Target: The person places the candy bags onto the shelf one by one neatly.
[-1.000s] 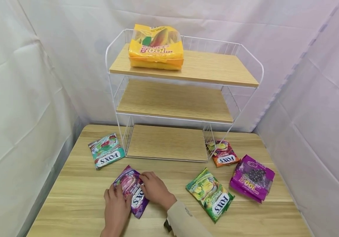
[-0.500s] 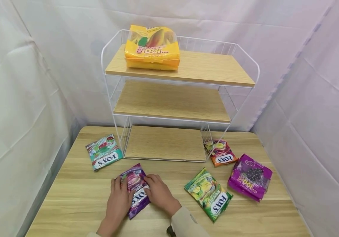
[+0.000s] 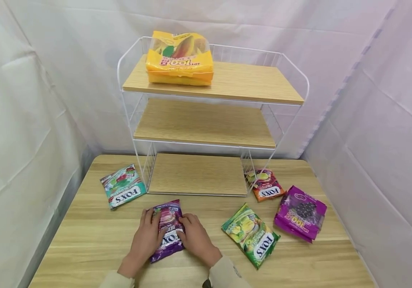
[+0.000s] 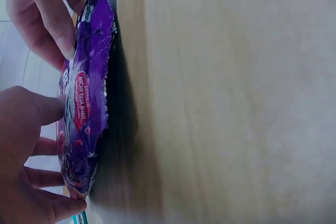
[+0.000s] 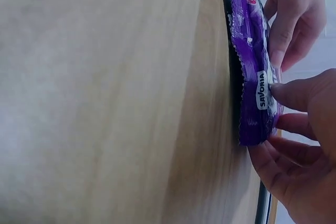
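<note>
A purple FOX'S candy bag (image 3: 170, 230) lies on the table in front of the rack, label up and nearly straight to the person. My left hand (image 3: 147, 236) grips its left side, thumb on the face and fingers along the edge. On the opposite side my right hand (image 3: 196, 236) holds it the same way. In the left wrist view the candy bag's crimped end (image 4: 100, 66) sits slightly above the wood, over a dark shadow. The right wrist view shows the right thumb (image 5: 296, 93) on the bag's face, with fingers at its edge.
A white wire rack with wooden shelves (image 3: 206, 124) stands behind, a yellow bag (image 3: 179, 60) on its top shelf. A teal candy bag (image 3: 124, 187) lies left. A green candy bag (image 3: 251, 236), a red-orange candy bag (image 3: 266, 186) and a purple-magenta bag (image 3: 300, 214) lie right.
Both hands have shifted on the purple candy bag and turned it clockwise, so it lies straighter and a little farther right. The head view has also drifted slightly.
</note>
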Tool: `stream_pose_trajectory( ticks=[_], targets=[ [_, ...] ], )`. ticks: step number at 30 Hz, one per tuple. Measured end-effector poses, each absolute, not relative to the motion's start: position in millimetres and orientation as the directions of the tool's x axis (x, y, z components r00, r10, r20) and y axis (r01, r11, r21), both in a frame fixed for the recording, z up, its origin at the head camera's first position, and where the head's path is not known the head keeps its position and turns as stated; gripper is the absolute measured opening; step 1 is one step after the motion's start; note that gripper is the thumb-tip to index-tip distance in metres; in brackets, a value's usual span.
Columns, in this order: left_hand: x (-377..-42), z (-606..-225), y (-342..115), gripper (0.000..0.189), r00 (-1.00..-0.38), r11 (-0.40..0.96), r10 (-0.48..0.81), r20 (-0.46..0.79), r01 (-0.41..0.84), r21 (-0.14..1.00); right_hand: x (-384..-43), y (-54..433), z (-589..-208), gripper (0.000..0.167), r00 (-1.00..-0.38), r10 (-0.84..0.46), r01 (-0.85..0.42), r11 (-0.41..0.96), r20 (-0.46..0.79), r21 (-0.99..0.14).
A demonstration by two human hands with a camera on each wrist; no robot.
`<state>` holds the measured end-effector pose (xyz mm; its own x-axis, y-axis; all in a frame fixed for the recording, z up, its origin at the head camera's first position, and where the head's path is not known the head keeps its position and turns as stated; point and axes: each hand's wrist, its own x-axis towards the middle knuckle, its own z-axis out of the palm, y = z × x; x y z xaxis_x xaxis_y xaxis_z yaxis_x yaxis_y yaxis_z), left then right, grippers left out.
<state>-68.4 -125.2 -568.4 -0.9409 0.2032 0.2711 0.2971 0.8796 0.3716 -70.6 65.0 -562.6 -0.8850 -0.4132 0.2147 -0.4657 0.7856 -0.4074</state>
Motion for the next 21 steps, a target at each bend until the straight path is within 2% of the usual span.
stream_pose_trajectory(
  ticks=[9, 15, 21],
  targets=[
    [-78.9, -569.3, -122.4, 0.057, -0.925, 0.853, 0.288, 0.249, 0.366, 0.373, -58.0, 63.7, -562.8, 0.039, -0.950, -0.249, -0.312, 0.807, 0.190, -0.502],
    [-83.5, -570.1, -119.3, 0.057, -0.912, 0.829, 0.330, 0.244, 0.404, 0.386, -52.8, 64.8, -566.4, 0.037, -0.952, -0.191, -0.294, 0.794, 0.240, -0.532],
    [-86.9, -571.5, -117.5, 0.056, -0.901, 0.806, 0.351, 0.256, 0.430, 0.407, -49.9, 65.2, -567.2, 0.035, -0.960, -0.146, -0.260, 0.780, 0.239, -0.569]
  ],
)
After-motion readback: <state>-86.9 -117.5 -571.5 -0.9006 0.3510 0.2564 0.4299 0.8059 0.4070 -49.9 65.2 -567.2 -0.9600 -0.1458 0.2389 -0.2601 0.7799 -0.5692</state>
